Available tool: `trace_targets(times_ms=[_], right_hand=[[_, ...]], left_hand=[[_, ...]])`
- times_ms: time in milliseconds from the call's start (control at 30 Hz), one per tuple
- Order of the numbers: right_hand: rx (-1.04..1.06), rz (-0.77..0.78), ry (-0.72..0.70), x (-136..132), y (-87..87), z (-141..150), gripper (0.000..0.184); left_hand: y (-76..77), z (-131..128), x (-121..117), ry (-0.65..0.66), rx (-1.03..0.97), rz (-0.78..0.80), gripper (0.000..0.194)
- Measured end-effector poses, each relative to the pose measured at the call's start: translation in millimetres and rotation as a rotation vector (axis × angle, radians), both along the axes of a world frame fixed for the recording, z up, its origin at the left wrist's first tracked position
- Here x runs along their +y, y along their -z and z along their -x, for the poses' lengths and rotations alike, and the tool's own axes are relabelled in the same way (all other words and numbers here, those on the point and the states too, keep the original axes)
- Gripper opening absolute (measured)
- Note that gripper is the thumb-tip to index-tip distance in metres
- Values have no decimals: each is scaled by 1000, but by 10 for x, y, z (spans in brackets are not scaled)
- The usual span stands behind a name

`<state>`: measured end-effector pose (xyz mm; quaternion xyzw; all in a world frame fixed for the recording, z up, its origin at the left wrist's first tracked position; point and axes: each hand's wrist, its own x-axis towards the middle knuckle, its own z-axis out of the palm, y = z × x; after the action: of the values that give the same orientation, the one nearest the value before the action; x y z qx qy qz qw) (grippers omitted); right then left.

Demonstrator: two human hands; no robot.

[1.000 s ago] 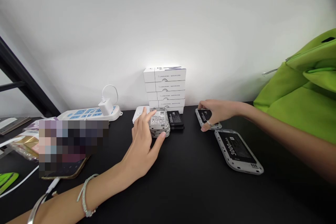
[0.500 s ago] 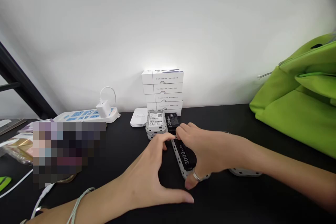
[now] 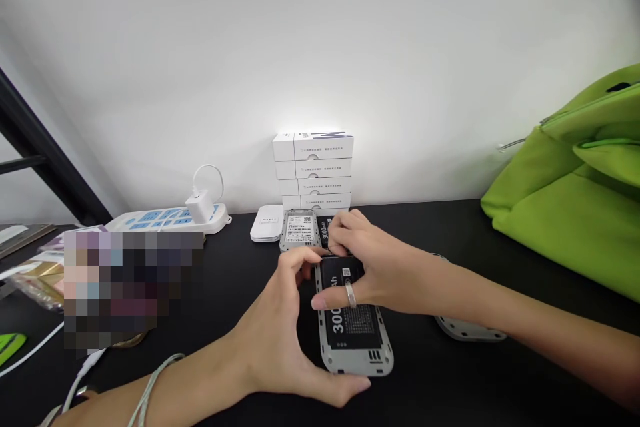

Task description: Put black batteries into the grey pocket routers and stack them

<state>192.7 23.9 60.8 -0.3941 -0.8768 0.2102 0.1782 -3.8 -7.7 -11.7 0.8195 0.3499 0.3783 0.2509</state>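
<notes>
Flat on the black table, a grey-cased device with a black 3000 mAh battery [image 3: 353, 330] sits between my hands. My left hand [image 3: 280, 320] cups its lower left edge, and my right hand [image 3: 375, 273] grips its upper part from above, with a ring on one finger. Behind them lies a stack of grey-cased devices [image 3: 299, 230], with black batteries [image 3: 325, 229] beside it, just past my right fingertips. Another grey-cased device [image 3: 467, 329] lies partly hidden under my right forearm.
White boxes [image 3: 313, 170] stand stacked against the wall, with a small white box [image 3: 267, 223] in front. A power strip [image 3: 167, 220] with a white charger is on the left. A green bag [image 3: 565, 193] fills the right side, and a blurred patch hides items on the left.
The device stood on its long edge between my hands and now lies flat with its battery face up. My right hand has moved up over it, and my left hand has closed around its lower edge.
</notes>
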Motion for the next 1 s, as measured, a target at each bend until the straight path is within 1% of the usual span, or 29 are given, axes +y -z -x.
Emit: trace_targets(times_ms=[67, 133, 200, 233, 300, 367, 433, 467, 533, 600, 667, 767, 833, 900, 933, 1000], right_hand=[[44, 36, -27, -46, -111, -26, 48], [60, 140, -76, -91, -208, -58, 44], [103, 279, -130, -101, -258, -77, 40], [156, 345, -158, -86, -262, -77, 41], [337, 439, -191, -12, -239, -63, 45], [557, 471, -164, 110, -190, -51, 48], [697, 427, -50, 258, -128, -66, 47], [703, 395, 36, 335, -92, -86, 43], [621, 354, 200, 481, -5, -143, 34], [524, 347, 290, 599, 108, -201, 28], [469, 352, 304, 678, 240, -235, 26], [413, 313, 295, 729, 429, -227, 30], [369, 256, 285, 731, 495, -198, 35], [334, 200, 263, 711, 459, -177, 36], [314, 164, 244, 689, 397, -178, 36], [219, 66, 177, 612, 197, -223, 34]], left_hand=[[-10, 7, 32, -9, -52, -43, 97], [-22, 13, 64, -33, -91, -96, 93], [-32, 20, 94, -62, -110, -139, 92], [-35, 25, 109, -91, -105, -153, 92], [-40, 39, 144, -185, -89, -185, 92], [-46, 60, 191, -306, -91, -223, 87], [-52, 83, 249, -420, -89, -239, 79], [-55, 93, 277, -463, -74, -222, 75], [-61, 111, 327, -523, -33, -142, 69], [-65, 122, 361, -533, -12, -37, 64], [-69, 129, 386, -508, 0, 36, 59], [-69, 138, 423, -439, 57, 64, 50], [-62, 145, 451, -396, 90, 76, 50], [-47, 153, 473, -376, 106, 83, 53], [-37, 156, 478, -374, 115, 80, 55], [-22, 159, 466, -392, 139, 52, 59]])
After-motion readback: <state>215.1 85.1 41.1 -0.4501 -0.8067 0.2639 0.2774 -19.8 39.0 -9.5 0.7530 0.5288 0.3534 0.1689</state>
